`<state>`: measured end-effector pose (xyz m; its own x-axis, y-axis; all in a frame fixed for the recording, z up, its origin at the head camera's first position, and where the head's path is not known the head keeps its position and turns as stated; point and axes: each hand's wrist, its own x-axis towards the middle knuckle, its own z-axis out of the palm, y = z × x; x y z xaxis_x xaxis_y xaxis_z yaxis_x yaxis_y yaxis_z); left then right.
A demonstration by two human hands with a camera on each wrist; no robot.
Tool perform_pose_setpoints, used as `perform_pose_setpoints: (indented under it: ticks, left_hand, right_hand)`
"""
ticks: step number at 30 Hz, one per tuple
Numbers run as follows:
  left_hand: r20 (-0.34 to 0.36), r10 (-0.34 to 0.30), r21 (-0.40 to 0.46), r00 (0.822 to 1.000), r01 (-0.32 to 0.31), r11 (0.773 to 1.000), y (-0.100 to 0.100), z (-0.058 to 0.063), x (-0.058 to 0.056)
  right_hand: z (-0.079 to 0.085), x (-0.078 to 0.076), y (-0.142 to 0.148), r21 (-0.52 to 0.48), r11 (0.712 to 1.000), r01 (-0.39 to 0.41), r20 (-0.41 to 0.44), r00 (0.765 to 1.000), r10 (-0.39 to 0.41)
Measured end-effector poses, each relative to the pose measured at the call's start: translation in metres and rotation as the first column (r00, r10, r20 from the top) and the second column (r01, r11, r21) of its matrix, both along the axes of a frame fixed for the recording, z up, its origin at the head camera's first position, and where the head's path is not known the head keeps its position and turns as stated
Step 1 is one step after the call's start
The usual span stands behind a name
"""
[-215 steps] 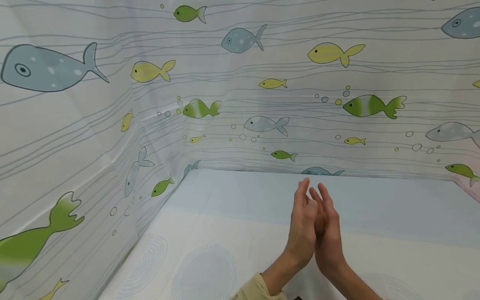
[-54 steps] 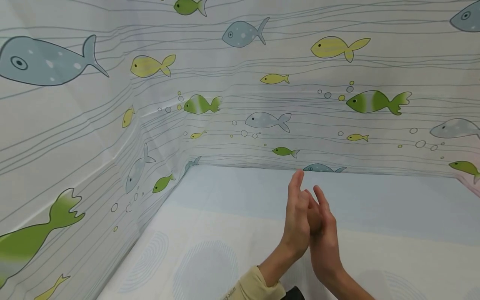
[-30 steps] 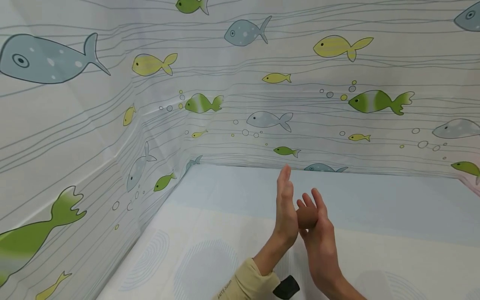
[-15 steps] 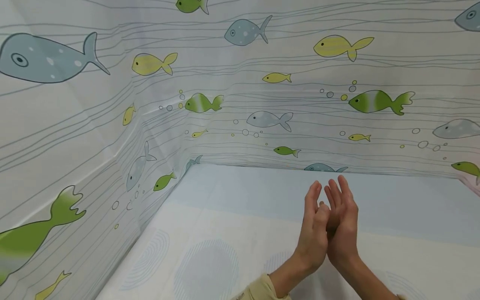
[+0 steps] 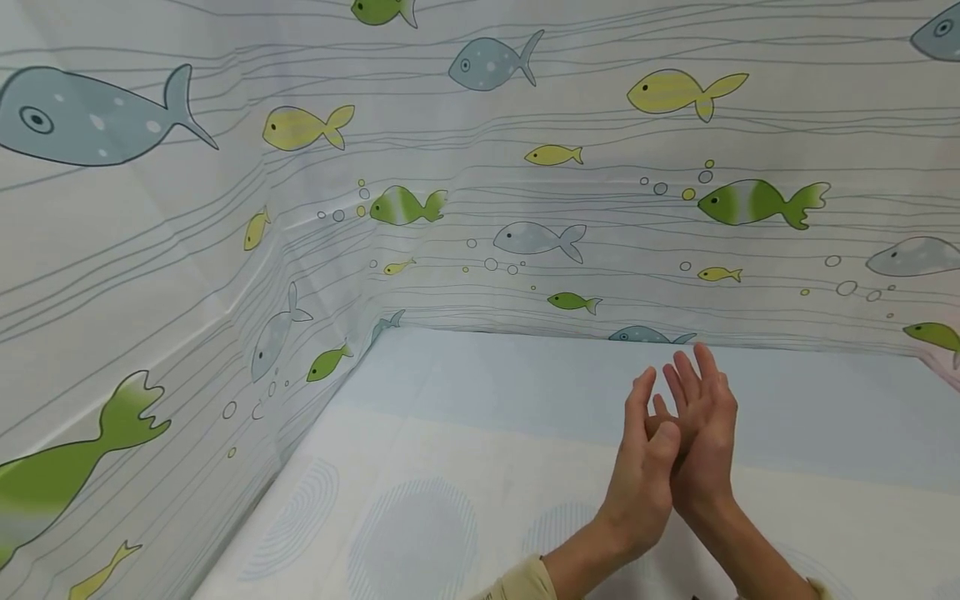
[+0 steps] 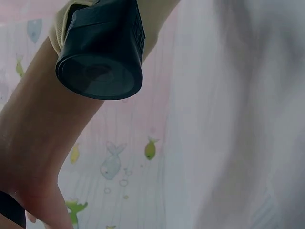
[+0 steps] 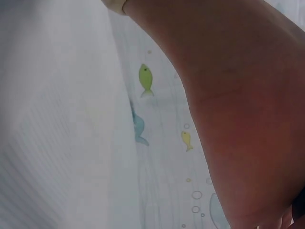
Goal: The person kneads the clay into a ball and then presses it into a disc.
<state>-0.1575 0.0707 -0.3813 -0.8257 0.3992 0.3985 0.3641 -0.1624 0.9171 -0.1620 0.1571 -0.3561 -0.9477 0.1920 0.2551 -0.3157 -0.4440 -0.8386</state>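
My left hand and right hand stand upright in the head view, their heels together and palms facing. Between them sits a small brown ball, mostly hidden by the left thumb and fingers. Both hands touch it with relaxed, lightly bent fingers, spread a little at the tips. The wrist views show mostly forearm and wrist skin; the ball cannot be made out there.
Under the hands lies a flat white and pale blue surface with circle patterns. A fish-printed sheet rises behind and at the left. A dark camera housing is on a forearm in the left wrist view.
A second ago the ball showed openly between offset palms, the left hand higher. Since then the left hand has slid down and both hands have moved right, with fingertips parting slightly.
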Motion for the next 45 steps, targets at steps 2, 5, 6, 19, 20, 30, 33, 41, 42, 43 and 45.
perform_pose_setpoints:
  ticks: [2, 5, 6, 19, 20, 30, 33, 41, 42, 43, 45]
  left_hand:
    - [-0.005, 0.007, -0.007, 1.000, -0.007, 1.000, 0.000, 0.000, 0.000]
    - [-0.014, 0.033, -0.031, 0.999, -0.033, 0.999, 0.000, 0.001, -0.001]
    - [-0.014, 0.041, -0.037, 0.999, -0.042, 0.998, 0.000, 0.002, -0.001]
    - [0.015, 0.140, 0.008, 0.990, -0.140, 0.990, -0.008, 0.010, -0.014]
    - [0.010, 0.147, 0.024, 0.989, -0.147, 0.989, -0.011, 0.011, -0.017]
    - [-0.015, 0.173, 0.128, 0.985, -0.170, 0.977, -0.027, 0.010, -0.041]
    - [-0.013, 0.175, 0.130, 0.985, -0.172, 0.977, -0.028, 0.008, -0.044]
    - [0.020, 0.175, 0.146, 0.984, -0.176, 0.974, -0.032, 0.007, -0.050]
    - [0.022, 0.173, 0.145, 0.985, -0.174, 0.974, -0.033, 0.007, -0.051]
    - [0.020, 0.170, 0.143, 0.985, -0.171, 0.975, -0.033, 0.007, -0.052]
    - [0.014, 0.164, 0.134, 0.986, -0.164, 0.977, -0.033, 0.006, -0.053]
  right_hand:
    - [-0.001, 0.000, 0.000, 0.001, 1.000, -0.002, -0.002, 1.000, 0.002]
    - [-0.002, -0.001, -0.002, 0.007, 1.000, -0.004, -0.006, 1.000, 0.004]
    - [-0.002, -0.001, -0.002, 0.010, 1.000, -0.003, -0.003, 1.000, 0.003]
    - [-0.020, 0.005, -0.023, 0.097, 0.994, -0.042, -0.068, 0.997, 0.049]
    - [-0.023, 0.007, -0.027, 0.123, 0.992, -0.039, -0.099, 0.994, 0.052]
    - [-0.039, 0.014, -0.045, 0.240, 0.970, -0.031, -0.309, 0.945, 0.107]
    - [-0.039, 0.014, -0.044, 0.242, 0.969, -0.053, -0.293, 0.948, 0.125]
    - [-0.040, 0.018, -0.047, 0.275, 0.959, -0.067, -0.194, 0.973, 0.123]
    - [-0.040, 0.018, -0.047, 0.275, 0.959, -0.069, -0.190, 0.974, 0.124]
    - [-0.040, 0.019, -0.047, 0.273, 0.959, -0.071, -0.186, 0.975, 0.125]
    - [-0.040, 0.019, -0.047, 0.274, 0.959, -0.069, -0.180, 0.976, 0.121]
